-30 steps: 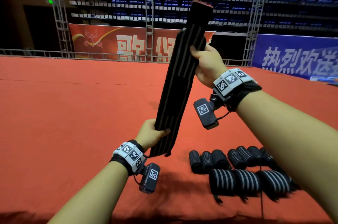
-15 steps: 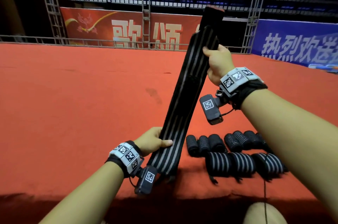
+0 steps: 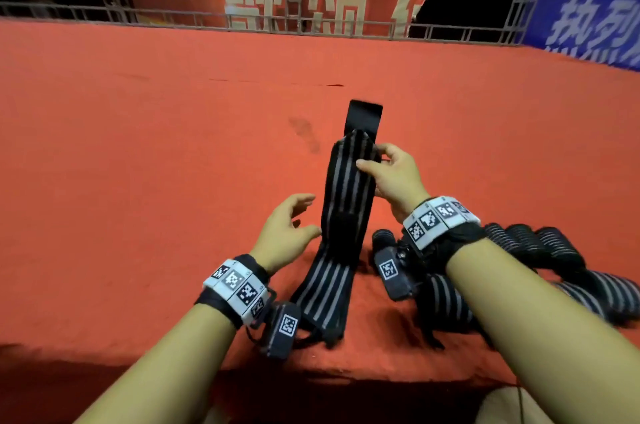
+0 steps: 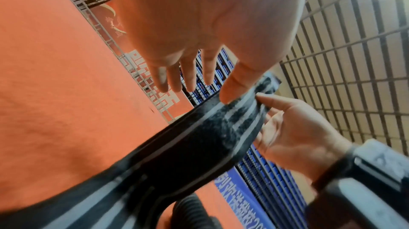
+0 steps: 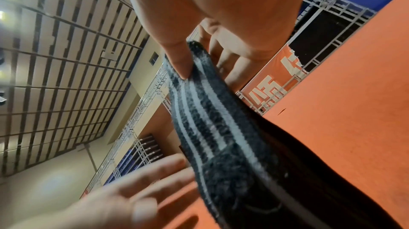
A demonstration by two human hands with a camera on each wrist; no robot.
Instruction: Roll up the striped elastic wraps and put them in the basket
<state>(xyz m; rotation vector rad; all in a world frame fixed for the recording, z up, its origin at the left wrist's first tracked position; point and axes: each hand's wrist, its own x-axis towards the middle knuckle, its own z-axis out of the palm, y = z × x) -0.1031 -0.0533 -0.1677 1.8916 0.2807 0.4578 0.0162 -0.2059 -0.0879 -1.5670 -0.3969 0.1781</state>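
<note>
A black wrap with grey stripes stands nearly upright over the red surface, and its lower end lies on the surface. My right hand pinches it near the top, below a plain black tab. The right wrist view shows the thumb on the wrap and the fingers behind it. My left hand is spread beside the wrap's left edge, fingers straight in the left wrist view, thumb tip against the wrap. Several rolled wraps lie to the right. No basket is in view.
The red carpeted platform stretches far ahead and to the left. Its front edge runs just below my wrists. More rolled wraps lie behind my right forearm. A metal rail and banners close the back.
My right hand has brought the wrap down from high up. The left hand has let go of the lower end, which now lies on the surface. The view has tilted downward.
</note>
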